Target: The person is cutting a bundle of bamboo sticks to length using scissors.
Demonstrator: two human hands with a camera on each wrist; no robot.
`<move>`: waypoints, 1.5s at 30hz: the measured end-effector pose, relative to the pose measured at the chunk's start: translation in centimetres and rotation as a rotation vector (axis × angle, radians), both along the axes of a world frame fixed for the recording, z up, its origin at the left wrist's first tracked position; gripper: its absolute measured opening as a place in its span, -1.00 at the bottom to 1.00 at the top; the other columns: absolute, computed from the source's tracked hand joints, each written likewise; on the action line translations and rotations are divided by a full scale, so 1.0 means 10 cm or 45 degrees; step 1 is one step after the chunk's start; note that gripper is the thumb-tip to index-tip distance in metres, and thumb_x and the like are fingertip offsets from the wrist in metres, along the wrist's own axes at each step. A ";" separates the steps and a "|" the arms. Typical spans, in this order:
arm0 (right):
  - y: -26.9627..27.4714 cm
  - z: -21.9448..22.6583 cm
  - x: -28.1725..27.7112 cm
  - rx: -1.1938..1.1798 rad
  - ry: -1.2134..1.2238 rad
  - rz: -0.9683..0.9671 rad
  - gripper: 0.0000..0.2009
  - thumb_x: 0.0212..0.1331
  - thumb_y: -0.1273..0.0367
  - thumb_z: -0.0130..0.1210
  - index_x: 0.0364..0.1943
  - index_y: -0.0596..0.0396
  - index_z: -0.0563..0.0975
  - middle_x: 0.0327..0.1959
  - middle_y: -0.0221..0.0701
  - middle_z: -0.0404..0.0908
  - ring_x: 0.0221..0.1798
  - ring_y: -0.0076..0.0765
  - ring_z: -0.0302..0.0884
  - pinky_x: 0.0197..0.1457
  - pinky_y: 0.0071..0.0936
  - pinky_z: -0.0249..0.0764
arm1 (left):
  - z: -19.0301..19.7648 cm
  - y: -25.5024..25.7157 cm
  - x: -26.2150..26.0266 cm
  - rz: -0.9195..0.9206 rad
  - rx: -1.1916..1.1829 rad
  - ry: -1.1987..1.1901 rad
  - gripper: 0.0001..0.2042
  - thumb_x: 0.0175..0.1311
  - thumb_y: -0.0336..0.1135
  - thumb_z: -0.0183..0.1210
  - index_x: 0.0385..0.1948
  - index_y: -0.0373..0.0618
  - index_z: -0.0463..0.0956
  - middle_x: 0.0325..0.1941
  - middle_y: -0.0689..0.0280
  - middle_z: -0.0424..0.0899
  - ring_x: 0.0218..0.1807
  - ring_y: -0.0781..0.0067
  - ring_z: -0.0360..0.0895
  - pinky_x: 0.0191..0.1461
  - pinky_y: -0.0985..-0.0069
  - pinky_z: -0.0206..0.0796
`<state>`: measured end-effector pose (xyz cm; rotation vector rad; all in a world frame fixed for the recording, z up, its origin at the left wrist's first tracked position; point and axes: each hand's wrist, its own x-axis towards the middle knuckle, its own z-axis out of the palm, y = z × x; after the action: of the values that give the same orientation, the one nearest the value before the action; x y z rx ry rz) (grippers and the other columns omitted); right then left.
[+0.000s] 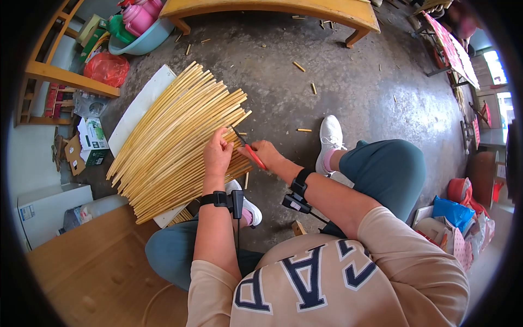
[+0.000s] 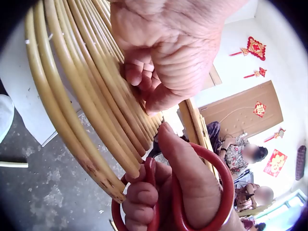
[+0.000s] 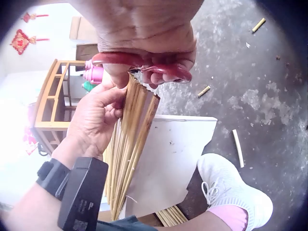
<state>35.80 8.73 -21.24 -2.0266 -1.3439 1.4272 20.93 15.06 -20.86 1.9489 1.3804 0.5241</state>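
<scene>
A broad fan of long, yellow, cane-like sticks (image 1: 169,147) lies in front of the person, their ends spreading toward the hands. My left hand (image 1: 218,155) is at the near ends of the row, its thumb and curled fingers pinching sticks, as the left wrist view (image 2: 168,62) shows from close up. Red-handled scissors (image 1: 255,157) sit in my right hand (image 1: 269,155), thumb through one loop and fingers through the other. The dark blades are right at the stick ends, beside the left fingertips, and partly hidden by them in the wrist views.
Under the sticks is a white board (image 3: 178,149). Short cut pieces (image 1: 304,130) lie scattered on the concrete floor. A wooden bench (image 1: 272,8) stands ahead, a blue basin (image 1: 144,41) at the far left. The person's white shoes (image 1: 330,139) flank the work.
</scene>
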 end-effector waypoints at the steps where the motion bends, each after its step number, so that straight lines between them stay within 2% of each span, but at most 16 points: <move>1: 0.00 -0.02 0.00 0.032 0.009 -0.006 -0.33 -0.05 -0.21 -0.09 -0.47 0.26 0.54 -0.38 0.01 0.54 -0.19 0.08 0.47 -0.11 -0.26 0.38 | 0.00 0.00 0.00 -0.004 -0.006 0.002 -0.60 -0.12 -0.50 0.20 -0.14 -0.07 0.39 -0.68 0.30 0.42 -0.59 0.36 0.39 -0.43 0.44 0.26; 8: -0.02 -0.09 -0.02 0.095 0.066 -0.063 -0.36 -0.06 -0.17 -0.03 -0.53 0.28 0.54 -0.46 0.04 0.52 -0.25 0.09 0.49 -0.15 -0.27 0.40 | 0.01 0.01 0.01 -0.004 -0.040 0.033 -0.61 -0.12 -0.50 0.20 -0.15 -0.07 0.41 -0.70 0.30 0.42 -0.61 0.33 0.39 -0.43 0.43 0.27; 10: -0.02 -0.06 -0.02 0.095 0.127 -0.089 -0.41 -0.05 -0.11 0.03 -0.53 0.29 0.52 -0.65 -0.11 0.50 -0.55 -0.20 0.54 -0.42 -0.34 0.42 | -0.01 0.01 0.00 -0.007 -0.014 0.003 -0.61 -0.12 -0.50 0.20 -0.14 -0.07 0.41 -0.70 0.30 0.41 -0.62 0.35 0.38 -0.44 0.44 0.27; 13: -0.08 -0.09 -0.02 -0.002 0.091 -0.061 -0.40 -0.04 -0.14 0.02 -0.54 0.26 0.52 -0.71 -0.20 0.48 -0.63 -0.31 0.51 -0.51 -0.38 0.40 | -0.01 -0.01 0.00 0.022 -0.022 -0.053 -0.62 -0.11 -0.50 0.19 -0.15 -0.08 0.42 -0.71 0.30 0.41 -0.63 0.37 0.38 -0.45 0.45 0.26; 14: -0.10 -0.10 -0.02 0.002 0.089 -0.062 -0.40 -0.04 -0.14 0.02 -0.54 0.26 0.52 -0.71 -0.20 0.48 -0.63 -0.31 0.51 -0.51 -0.38 0.40 | -0.01 -0.01 0.01 0.020 -0.019 -0.056 -0.62 -0.11 -0.50 0.19 -0.15 -0.08 0.42 -0.71 0.30 0.41 -0.63 0.37 0.38 -0.45 0.45 0.26; 16: -0.12 -0.09 0.00 -0.061 0.098 -0.110 -0.30 -0.07 -0.22 -0.08 -0.49 0.30 0.53 -0.45 0.07 0.52 -0.26 0.11 0.49 -0.18 -0.23 0.39 | 0.01 -0.03 0.04 0.086 0.030 -0.124 -0.68 -0.09 -0.49 0.18 -0.21 -0.09 0.45 -0.73 0.31 0.40 -0.65 0.38 0.36 -0.47 0.45 0.26; 20: -0.05 -0.03 0.07 -0.088 0.153 -0.133 -0.27 -0.07 -0.25 -0.11 -0.45 0.31 0.53 -0.43 0.06 0.52 -0.23 0.11 0.49 -0.15 -0.22 0.38 | 0.06 0.02 0.06 0.237 0.167 -0.095 -0.75 -0.08 -0.48 0.16 -0.27 -0.05 0.50 -0.66 0.32 0.42 -0.58 0.37 0.38 -0.44 0.46 0.26; 22: -0.02 -0.06 0.08 -0.022 0.121 -0.055 -0.27 -0.08 -0.26 -0.12 -0.45 0.30 0.53 -0.42 0.05 0.53 -0.23 0.10 0.49 -0.13 -0.22 0.37 | 0.07 0.08 0.05 0.181 0.564 0.129 -0.78 -0.08 -0.47 0.16 -0.32 0.00 0.53 -0.49 0.32 0.45 -0.38 0.33 0.39 -0.30 0.45 0.26; 23: -0.02 -0.08 0.07 -0.022 0.123 -0.056 -0.27 -0.08 -0.26 -0.12 -0.45 0.30 0.53 -0.42 0.05 0.53 -0.23 0.10 0.49 -0.13 -0.22 0.37 | 0.07 0.09 0.03 0.180 0.564 0.131 -0.78 -0.08 -0.47 0.16 -0.32 0.00 0.53 -0.49 0.32 0.45 -0.38 0.33 0.39 -0.30 0.45 0.26; 25: -0.01 -0.09 0.04 0.067 0.067 0.019 -0.27 -0.08 -0.27 -0.12 -0.44 0.28 0.53 -0.42 0.04 0.53 -0.22 0.09 0.48 -0.12 -0.22 0.36 | 0.05 0.09 -0.01 0.055 0.713 0.372 -0.77 -0.07 -0.43 0.16 -0.30 0.03 0.51 -0.30 0.30 0.41 -0.18 0.25 0.31 -0.12 0.36 0.20; 28: 0.02 -0.09 0.02 0.015 0.075 -0.008 -0.33 -0.06 -0.21 -0.06 -0.47 0.26 0.53 -0.46 0.00 0.53 -0.29 0.04 0.49 -0.21 -0.27 0.36 | -0.01 0.01 0.02 0.072 0.670 0.362 -0.76 -0.04 -0.36 0.16 -0.26 0.03 0.49 -0.20 0.29 0.38 -0.08 0.18 0.26 -0.03 0.25 0.12; 41: -0.04 -0.15 -0.04 0.110 0.063 -0.085 -0.36 -0.06 -0.18 -0.01 -0.52 0.28 0.52 -0.50 0.00 0.51 -0.35 0.04 0.48 -0.26 -0.27 0.36 | -0.07 -0.10 0.03 0.052 0.688 0.399 -0.72 0.04 -0.27 0.09 -0.16 0.06 0.45 -0.14 0.29 0.35 -0.06 0.19 0.23 0.03 0.21 0.03; 45: -0.04 -0.11 -0.09 0.070 0.103 -0.174 -0.38 -0.04 -0.16 0.00 -0.53 0.28 0.52 -0.58 -0.06 0.51 -0.42 -0.08 0.50 -0.31 -0.31 0.37 | -0.08 -0.10 0.03 0.043 0.663 0.428 -0.70 0.06 -0.28 0.06 -0.11 0.10 0.44 -0.13 0.30 0.35 -0.06 0.18 0.23 0.03 0.22 0.03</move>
<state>34.95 8.34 -22.30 -1.9629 -1.1747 1.3810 21.19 14.08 -21.62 2.5267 1.5992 0.6411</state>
